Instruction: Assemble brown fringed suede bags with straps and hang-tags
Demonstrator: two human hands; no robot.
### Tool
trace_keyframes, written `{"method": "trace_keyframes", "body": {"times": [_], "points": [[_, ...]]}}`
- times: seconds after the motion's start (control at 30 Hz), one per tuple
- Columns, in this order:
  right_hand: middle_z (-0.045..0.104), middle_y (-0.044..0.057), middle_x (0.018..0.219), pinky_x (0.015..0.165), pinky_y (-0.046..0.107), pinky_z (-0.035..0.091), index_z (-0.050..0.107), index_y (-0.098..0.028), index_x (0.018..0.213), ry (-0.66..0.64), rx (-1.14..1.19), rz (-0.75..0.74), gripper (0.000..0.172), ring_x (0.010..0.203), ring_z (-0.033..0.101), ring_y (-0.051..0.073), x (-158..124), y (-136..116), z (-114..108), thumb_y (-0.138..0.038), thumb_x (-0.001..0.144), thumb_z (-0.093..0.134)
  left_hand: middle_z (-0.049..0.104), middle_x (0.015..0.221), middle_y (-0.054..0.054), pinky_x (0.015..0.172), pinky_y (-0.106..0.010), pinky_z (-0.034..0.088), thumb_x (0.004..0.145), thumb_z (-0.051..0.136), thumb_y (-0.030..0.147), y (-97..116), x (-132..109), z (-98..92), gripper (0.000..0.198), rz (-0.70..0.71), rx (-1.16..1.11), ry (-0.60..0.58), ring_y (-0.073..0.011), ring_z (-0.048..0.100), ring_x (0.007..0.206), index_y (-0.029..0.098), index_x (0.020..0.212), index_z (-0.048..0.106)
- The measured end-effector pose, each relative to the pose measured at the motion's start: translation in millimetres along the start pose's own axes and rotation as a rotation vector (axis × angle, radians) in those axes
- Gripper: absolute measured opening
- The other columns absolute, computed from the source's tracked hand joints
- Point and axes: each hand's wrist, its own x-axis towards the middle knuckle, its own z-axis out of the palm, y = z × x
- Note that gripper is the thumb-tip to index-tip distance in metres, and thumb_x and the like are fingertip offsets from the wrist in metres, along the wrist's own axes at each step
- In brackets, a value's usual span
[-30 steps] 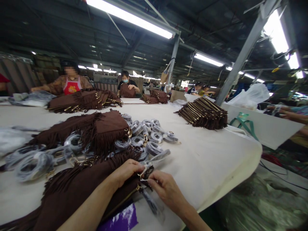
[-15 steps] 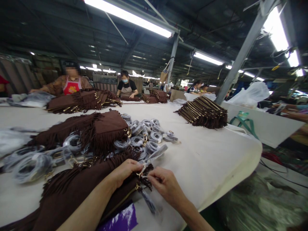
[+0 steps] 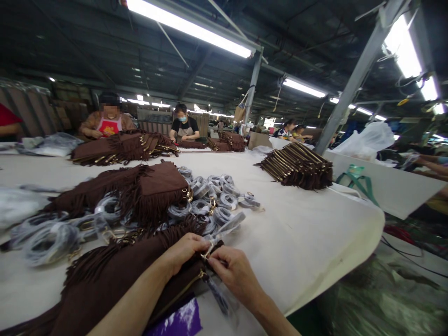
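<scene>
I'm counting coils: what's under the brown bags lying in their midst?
Plastic-wrapped coils show along the edges of the brown bags, some partly hidden by fringe. Anything directly underneath is covered, so I can't tell.

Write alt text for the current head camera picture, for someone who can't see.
A person's left hand and right hand pinch at gold-coloured hardware by the end of a brown fringed bag on a white table. Beyond it lie plastic-wrapped coils and more brown bags, with several people at the far side.
</scene>
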Motion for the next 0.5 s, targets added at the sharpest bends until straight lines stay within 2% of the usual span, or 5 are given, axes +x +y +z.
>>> {"method": "trace_keyframes", "body": {"times": [0.17, 0.3, 0.37, 0.5], "points": [[0.069, 0.001, 0.070, 0.063, 0.023, 0.039, 0.071, -0.019, 0.070, 0.019, 0.006, 0.106, 0.023, 0.067, 0.060, 0.015, -3.1, -3.2, 7.4, -0.024, 0.086, 0.055, 0.046, 0.046, 0.005, 0.054, -0.026, 0.023, 0.052, 0.072, 0.049, 5.3, -4.1, 5.8, 0.035, 0.016, 0.054, 0.032, -0.0101, 0.034, 0.050, 0.017, 0.050, 0.057], [0.065, -0.001, 0.060, 0.058, 0.025, 0.034, 0.067, -0.019, 0.062, 0.042, -0.047, 0.219, 0.032, 0.061, 0.057, 0.015, -3.6, -12.9, 14.2, -0.034, 0.087, 0.053, 0.043, 0.046, 0.006, 0.053, -0.027, 0.022, 0.051, 0.067, 0.047, 3.4, -3.6, 8.9, 0.032, 0.023, 0.108, 0.050, -0.0104, 0.032, 0.050, 0.018, 0.049, 0.054], [0.064, -0.002, 0.058, 0.058, 0.025, 0.033, 0.067, -0.020, 0.061, 0.066, -0.052, 0.296, 0.031, 0.060, 0.057, 0.016, -3.1, -16.5, 18.7, -0.037, 0.084, 0.055, 0.040, 0.046, 0.006, 0.052, -0.027, 0.021, 0.052, 0.065, 0.045, 2.6, -3.5, 10.5, 0.030, 0.030, 0.145, 0.063, -0.0100, 0.031, 0.049, 0.019, 0.048, 0.050], [0.059, -0.003, 0.053, 0.057, 0.025, 0.031, 0.063, -0.020, 0.054, 0.107, 0.012, 0.376, 0.027, 0.058, 0.055, 0.015, -1.8, -12.3, 27.5, -0.031, 0.078, 0.057, 0.041, 0.049, 0.006, 0.051, -0.025, 0.024, 0.057, 0.061, 0.043, 10.4, -9.1, 9.1, 0.027, 0.063, 0.249, 0.069, -0.0104, 0.034, 0.051, 0.019, 0.051, 0.049]]}}
